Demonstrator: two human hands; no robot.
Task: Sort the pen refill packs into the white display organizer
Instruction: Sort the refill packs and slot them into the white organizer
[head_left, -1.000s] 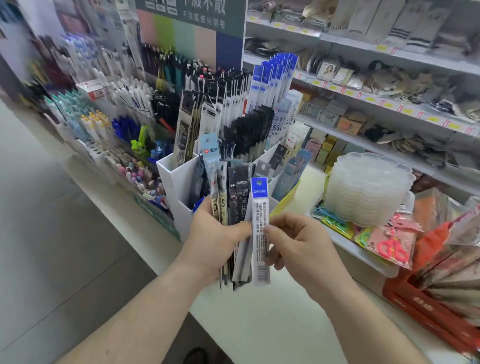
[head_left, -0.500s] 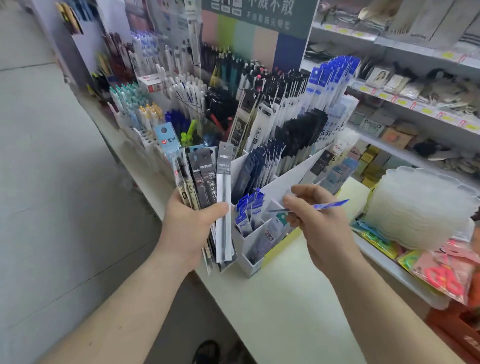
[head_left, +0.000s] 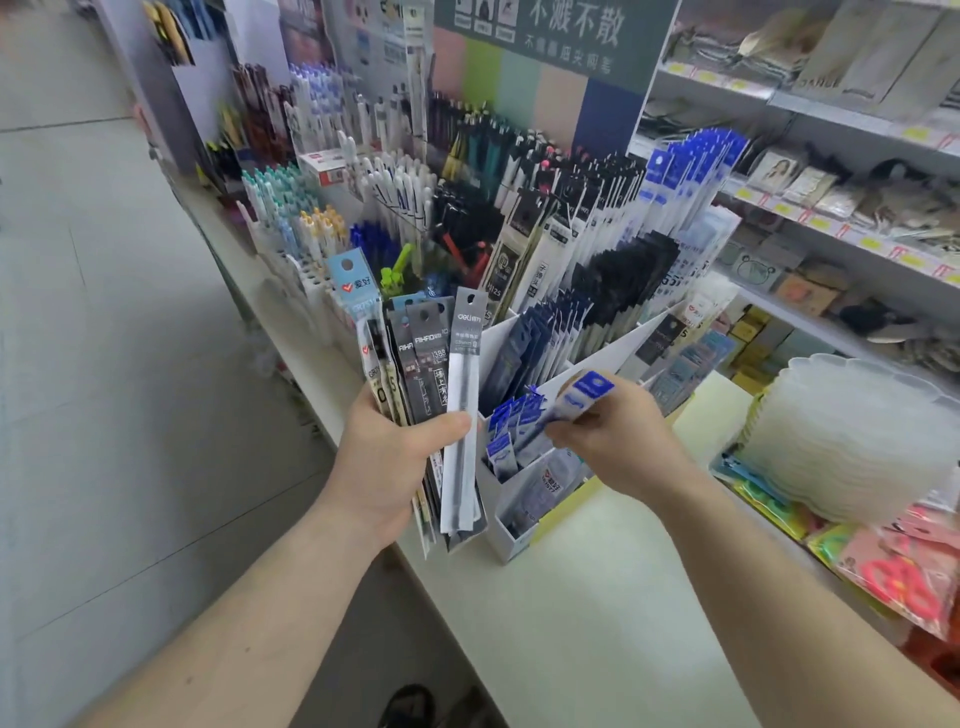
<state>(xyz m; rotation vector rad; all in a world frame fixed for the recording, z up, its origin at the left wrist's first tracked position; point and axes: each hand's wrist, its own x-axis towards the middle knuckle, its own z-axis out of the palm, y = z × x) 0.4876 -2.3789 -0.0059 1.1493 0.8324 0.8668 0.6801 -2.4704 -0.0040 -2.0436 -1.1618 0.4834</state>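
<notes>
My left hand (head_left: 395, 462) grips a fanned bundle of pen refill packs (head_left: 436, 374), grey, black and light blue, held upright just left of the white display organizer (head_left: 506, 540). My right hand (head_left: 613, 441) pinches a single blue-topped refill pack (head_left: 582, 397) and holds it slanted over a front compartment where several matching blue packs (head_left: 511, 421) stand. Taller compartments behind hold dark blue, black and white-blue packs (head_left: 618, 280).
The organizer stands on a pale counter (head_left: 597, 623) whose edge runs down the left beside the grey floor. Racks of pens (head_left: 384, 197) fill the back left. A stack of clear plastic trays (head_left: 852, 436) sits at the right, with shelves of goods (head_left: 831, 223) behind.
My right hand has taken the blue-topped pack off the bundle and carried it right and down to the organizer's front compartment. The left hand has kept the bundle, now beside the organizer.
</notes>
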